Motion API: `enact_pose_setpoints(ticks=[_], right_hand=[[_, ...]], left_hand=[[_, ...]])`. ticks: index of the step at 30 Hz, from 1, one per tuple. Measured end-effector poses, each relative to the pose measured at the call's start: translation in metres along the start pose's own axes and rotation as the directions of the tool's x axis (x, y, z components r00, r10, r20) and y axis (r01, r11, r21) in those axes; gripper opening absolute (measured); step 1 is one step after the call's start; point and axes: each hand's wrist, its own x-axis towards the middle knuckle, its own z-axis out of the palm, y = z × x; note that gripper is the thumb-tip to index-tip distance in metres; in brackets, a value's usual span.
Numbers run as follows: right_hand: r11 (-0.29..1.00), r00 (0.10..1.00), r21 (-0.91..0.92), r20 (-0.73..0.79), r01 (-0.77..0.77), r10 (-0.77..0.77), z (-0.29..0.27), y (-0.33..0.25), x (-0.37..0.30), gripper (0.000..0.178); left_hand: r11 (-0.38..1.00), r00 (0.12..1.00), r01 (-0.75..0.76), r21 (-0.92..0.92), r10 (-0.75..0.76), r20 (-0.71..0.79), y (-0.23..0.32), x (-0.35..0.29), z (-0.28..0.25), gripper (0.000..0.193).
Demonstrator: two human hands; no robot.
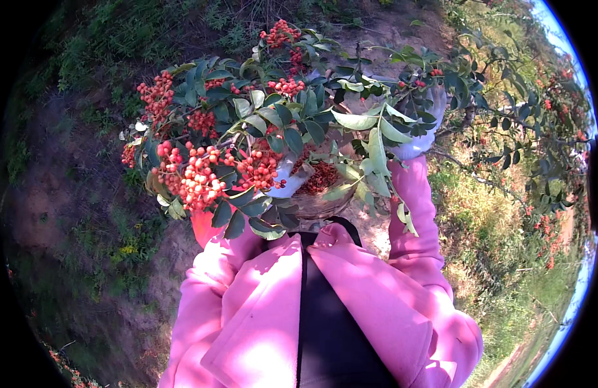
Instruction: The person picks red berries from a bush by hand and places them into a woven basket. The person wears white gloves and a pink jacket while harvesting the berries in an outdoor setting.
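A leafy branch [276, 116] hangs across the view before me, heavy with clusters of small round red-orange berries [200, 174]. My left hand [287, 180], in a white glove, is mostly hidden behind the leaves and fruit. Its visible fingers are bent at a berry cluster beside the basket. On the right, my white-gloved right hand [415, 139] is raised among the leaves and closed around the branch; leaves cover part of its fingers. Below the foliage, close to my body, a round woven basket [320, 208] holds loose red berries [321, 178].
More berry-bearing branches [506, 123] spread on the right, over sunlit grass [474, 213]. Shaded bare soil [46, 207] and low green weeds [92, 58] lie to the left. My pink jacket sleeves [415, 226] reach up under the branch.
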Motion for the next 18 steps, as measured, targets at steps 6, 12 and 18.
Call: enact_pose_setpoints(ticks=[6,12,18], right_hand=[[0.247,0.76,0.795,0.36,-0.553,0.542,-0.018,-0.004,0.002,0.031],[0.998,0.99,0.049,0.136,-0.044,0.037,-0.043,-0.002,0.015,0.033],[0.515,0.785,0.608,0.341,-0.604,0.517,-0.086,-0.027,0.038,0.04]], left_hand=[[0.996,0.998,-0.068,0.054,0.068,-0.003,-0.012,0.009,-0.029,0.031],[0.937,0.896,-0.271,0.221,0.162,0.413,0.054,-0.026,0.038,0.049],[0.964,0.923,-0.091,0.251,-0.012,0.384,0.124,-0.073,0.066,0.04]])
